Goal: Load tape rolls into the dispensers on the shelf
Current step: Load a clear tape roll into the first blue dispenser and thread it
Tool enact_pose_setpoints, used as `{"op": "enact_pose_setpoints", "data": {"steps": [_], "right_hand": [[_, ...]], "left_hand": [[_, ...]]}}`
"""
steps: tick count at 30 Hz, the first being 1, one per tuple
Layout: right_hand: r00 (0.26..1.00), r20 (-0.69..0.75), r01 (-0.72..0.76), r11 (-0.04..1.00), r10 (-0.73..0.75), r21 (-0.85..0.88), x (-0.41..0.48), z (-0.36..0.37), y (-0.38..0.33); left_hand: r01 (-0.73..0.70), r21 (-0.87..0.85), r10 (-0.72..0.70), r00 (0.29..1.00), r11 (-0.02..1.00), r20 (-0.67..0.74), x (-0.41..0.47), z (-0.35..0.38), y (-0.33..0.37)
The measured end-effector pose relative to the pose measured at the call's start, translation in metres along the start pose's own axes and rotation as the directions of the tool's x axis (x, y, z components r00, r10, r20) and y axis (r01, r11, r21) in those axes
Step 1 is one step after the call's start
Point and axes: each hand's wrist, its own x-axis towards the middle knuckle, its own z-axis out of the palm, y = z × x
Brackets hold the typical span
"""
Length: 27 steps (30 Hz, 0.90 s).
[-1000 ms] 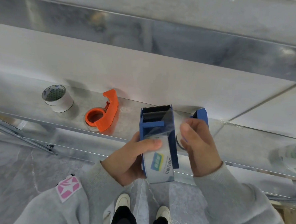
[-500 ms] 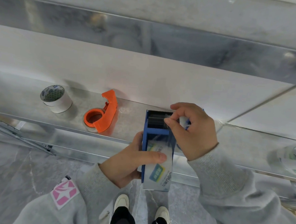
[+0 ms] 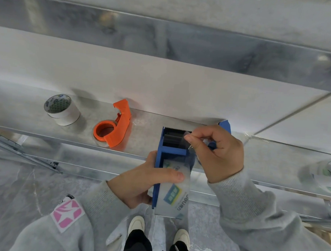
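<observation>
My left hand [image 3: 143, 184] grips a blue tape dispenser [image 3: 159, 160] from its left side, thumb pressed on the clear tape roll [image 3: 174, 195] seated in it. The dispenser's toothed cutter points toward the shelf wall. My right hand [image 3: 217, 151] pinches the free end of the clear tape between thumb and forefinger, just over the cutter end. An orange dispenser [image 3: 113, 129] with a clear roll in it lies on the metal shelf [image 3: 25, 120] to the left. A white tape roll [image 3: 62, 109] stands further left.
A second blue dispenser [image 3: 225, 125] peeks out behind my right hand. Another clear roll [image 3: 328, 174] lies at the shelf's right end. An upper metal shelf rail [image 3: 166, 40] runs overhead. My shoes and the grey floor show below the shelf's front edge.
The right hand moved from the dispenser's right side up to the cutter end, pinching the tape's free end. The left hand keeps holding the blue dispenser, which turned a little.
</observation>
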Motion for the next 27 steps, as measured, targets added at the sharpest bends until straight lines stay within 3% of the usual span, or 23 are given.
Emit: {"op": "enact_pose_setpoints", "data": {"steps": [5,9,14,17,22,27], "right_hand": [[1.000,-0.017,0.012,0.997,-0.011,0.081,-0.004,0.002,0.001],[0.995,0.044,0.087,0.995,-0.085,-0.042,0.001,0.001,0.003],[0.988,0.141,0.074,0.997,-0.068,-0.038,0.008,-0.001,0.002],[0.992,0.105,0.078,0.995,-0.072,-0.056,0.011,0.000,0.001],[0.994,0.029,0.106,0.994,-0.105,-0.038,0.014,-0.001,-0.002],[0.963,0.052,0.267,0.958,-0.263,-0.103,0.018,-0.005,0.004]], "left_hand": [[0.025,0.021,-0.026,0.998,0.999,0.058,-0.002,-0.001,0.000],[-0.017,0.047,0.014,0.998,0.999,0.060,-0.004,0.000,-0.001],[-0.035,0.066,0.031,0.998,0.997,0.051,-0.007,0.001,0.005],[-0.049,0.058,0.046,0.998,0.997,0.046,-0.006,0.003,0.007],[-0.026,-0.140,0.030,0.999,0.990,0.024,-0.003,0.009,0.008],[-0.086,-0.074,0.086,0.996,0.994,-0.002,-0.001,0.011,0.009]]}}
